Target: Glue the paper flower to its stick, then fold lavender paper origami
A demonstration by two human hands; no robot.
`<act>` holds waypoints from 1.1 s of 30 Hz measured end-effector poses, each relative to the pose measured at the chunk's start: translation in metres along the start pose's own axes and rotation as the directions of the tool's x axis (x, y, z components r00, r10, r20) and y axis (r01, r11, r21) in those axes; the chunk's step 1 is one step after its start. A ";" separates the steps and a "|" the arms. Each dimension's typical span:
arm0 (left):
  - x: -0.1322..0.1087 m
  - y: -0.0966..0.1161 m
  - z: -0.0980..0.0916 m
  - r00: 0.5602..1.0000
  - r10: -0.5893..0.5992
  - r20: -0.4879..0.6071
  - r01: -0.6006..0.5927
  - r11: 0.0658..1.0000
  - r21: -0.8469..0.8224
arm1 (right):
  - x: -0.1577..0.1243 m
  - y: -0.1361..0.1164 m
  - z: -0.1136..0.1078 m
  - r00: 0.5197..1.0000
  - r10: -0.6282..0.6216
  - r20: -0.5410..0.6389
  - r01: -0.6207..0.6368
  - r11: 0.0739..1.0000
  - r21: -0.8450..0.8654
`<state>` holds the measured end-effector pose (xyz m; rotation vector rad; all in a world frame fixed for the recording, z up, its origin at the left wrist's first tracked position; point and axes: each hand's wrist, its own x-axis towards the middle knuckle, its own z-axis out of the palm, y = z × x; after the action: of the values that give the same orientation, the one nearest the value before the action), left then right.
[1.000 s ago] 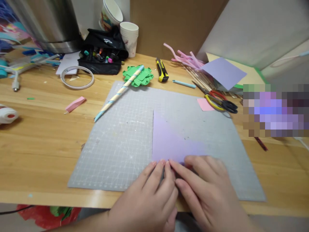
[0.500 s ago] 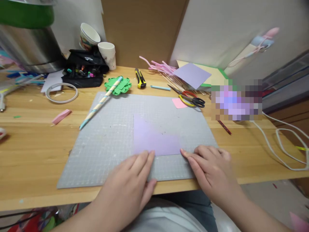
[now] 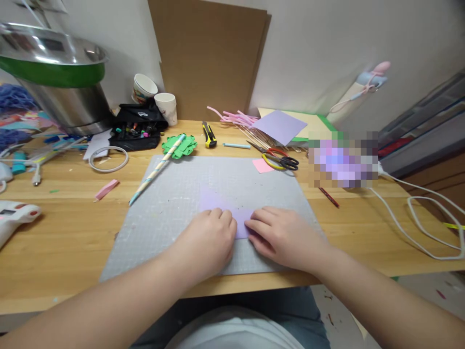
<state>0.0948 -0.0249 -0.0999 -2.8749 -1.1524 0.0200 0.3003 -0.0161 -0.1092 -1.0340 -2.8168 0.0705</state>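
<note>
A sheet of purple paper (image 3: 242,228), folded to a triangle-like shape, lies flat on the grey cutting mat (image 3: 163,228). My left hand (image 3: 214,237) rests on the left part of its lower edge, fingers curled down onto it and covering that corner. On the right part, my right hand (image 3: 286,237) has its bent fingertips on the paper and its thumb low beside the lower edge. The two hands are a short gap apart. A pink paper square (image 3: 262,166) lies at the mat's far right, beside scissors (image 3: 286,161).
A striped paper stick (image 3: 158,169) and a green paper shape (image 3: 187,146) lie at the mat's far left. Behind are a yellow utility knife (image 3: 209,135), a black pouch (image 3: 136,140) and paper cups (image 3: 166,107). White cable (image 3: 410,208) coils right; a white glue gun (image 3: 18,215) lies left.
My hands have come closer together over the purple paper; the right moved left, inward from the paper's right corner. My left fingers have curled. The camera view has tilted up.
</note>
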 end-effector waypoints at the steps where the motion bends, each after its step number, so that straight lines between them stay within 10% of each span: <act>1: 0.000 0.000 0.001 1.000 -0.018 -0.008 0.018 1.000 -0.015 | 0.000 0.000 -0.001 1.000 0.024 0.011 -0.024 0.999 0.029; 13: -0.009 0.005 0.022 0.988 -0.155 -0.005 0.154 0.985 -0.076 | 0.006 -0.008 0.013 0.967 0.240 -0.080 -0.237 0.970 0.045; 33: -0.009 0.008 0.021 0.995 -0.091 0.033 0.092 0.996 -0.021 | 0.102 0.008 0.019 0.997 -0.061 -0.045 0.049 0.975 -0.218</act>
<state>0.0936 -0.0361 -0.1218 -2.8478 -1.2967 0.0504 0.2255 0.0564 -0.1167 -0.9817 -2.8512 -0.2713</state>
